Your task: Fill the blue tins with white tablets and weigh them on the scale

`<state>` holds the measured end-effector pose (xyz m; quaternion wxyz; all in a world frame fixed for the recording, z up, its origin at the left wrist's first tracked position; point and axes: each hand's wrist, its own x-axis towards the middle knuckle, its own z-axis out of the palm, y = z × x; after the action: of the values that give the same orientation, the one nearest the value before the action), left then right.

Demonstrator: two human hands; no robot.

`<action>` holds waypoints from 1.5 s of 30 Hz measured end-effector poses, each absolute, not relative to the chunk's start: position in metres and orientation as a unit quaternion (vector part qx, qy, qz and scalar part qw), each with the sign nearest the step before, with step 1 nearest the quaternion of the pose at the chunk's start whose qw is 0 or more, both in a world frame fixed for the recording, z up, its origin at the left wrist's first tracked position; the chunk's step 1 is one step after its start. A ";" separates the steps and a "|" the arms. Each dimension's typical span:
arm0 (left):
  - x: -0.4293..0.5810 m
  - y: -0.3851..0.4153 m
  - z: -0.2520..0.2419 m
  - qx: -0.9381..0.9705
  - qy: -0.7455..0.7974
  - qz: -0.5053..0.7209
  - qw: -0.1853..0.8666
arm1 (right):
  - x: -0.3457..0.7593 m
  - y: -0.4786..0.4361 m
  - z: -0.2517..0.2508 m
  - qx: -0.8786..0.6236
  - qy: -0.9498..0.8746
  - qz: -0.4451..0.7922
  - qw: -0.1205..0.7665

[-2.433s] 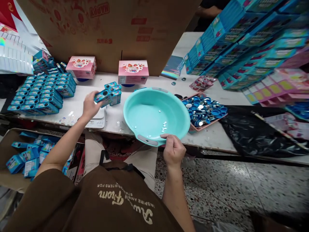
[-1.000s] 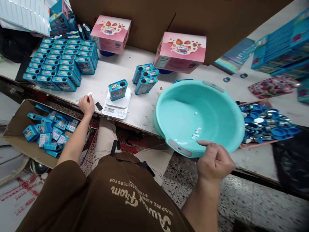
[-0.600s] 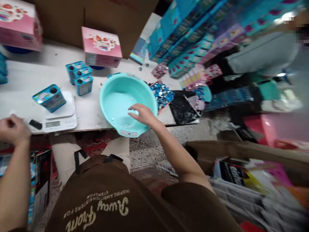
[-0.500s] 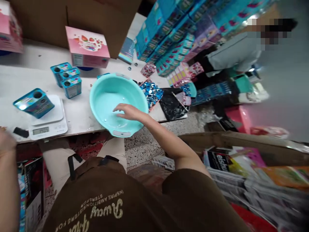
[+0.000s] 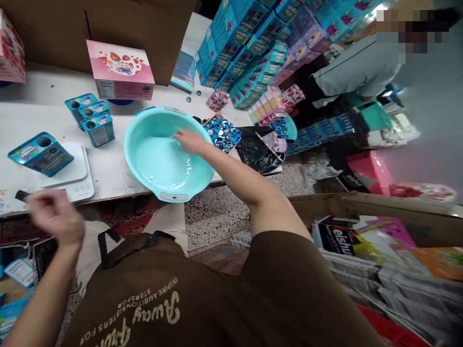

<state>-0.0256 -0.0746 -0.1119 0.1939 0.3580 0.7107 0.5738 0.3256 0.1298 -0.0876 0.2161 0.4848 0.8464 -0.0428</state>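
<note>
My right hand (image 5: 188, 140) is inside the turquoise basin (image 5: 144, 156), over its upper right part, with fingers curled; whether they hold anything is too small to tell. Several small white pieces (image 5: 188, 166) lie on the basin floor. My left hand (image 5: 56, 214), smeared by motion, is in front of the white scale (image 5: 81, 185) at the table's front edge and hides part of its display. On the scale stands a blue pouch (image 5: 45, 154) with a round hole in its top. More blue pouches (image 5: 99, 129) stand between scale and basin.
A pink box (image 5: 121, 70) stands behind the basin. Right of the basin lie many blue caps (image 5: 222, 135) and a black bag (image 5: 256, 149). Stacked blue boxes (image 5: 231, 46) rise at the back. Another person's sleeve (image 5: 354, 62) is at the upper right; a carton (image 5: 300, 205) stands lower right.
My left hand has come in from the left edge toward the scale's front. My right hand has moved up within the basin, and more white pieces show there. The view has shifted slightly.
</note>
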 end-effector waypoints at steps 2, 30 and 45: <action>0.029 -0.069 -0.105 0.431 0.657 0.557 0.268 | 0.318 0.130 -0.091 0.477 0.847 -0.028 0.232; 0.136 -0.041 -0.116 0.390 0.576 0.628 0.350 | 0.359 0.062 -0.110 0.411 0.851 -0.171 0.280; 0.149 -0.061 -0.102 0.429 0.570 0.624 0.319 | 0.356 0.028 -0.105 0.434 0.832 -0.200 0.283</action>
<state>0.1486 -0.0610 -0.1018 0.3189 0.4287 0.5699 0.6244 0.3560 0.0278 -0.1046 0.2828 0.4339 0.8318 -0.1998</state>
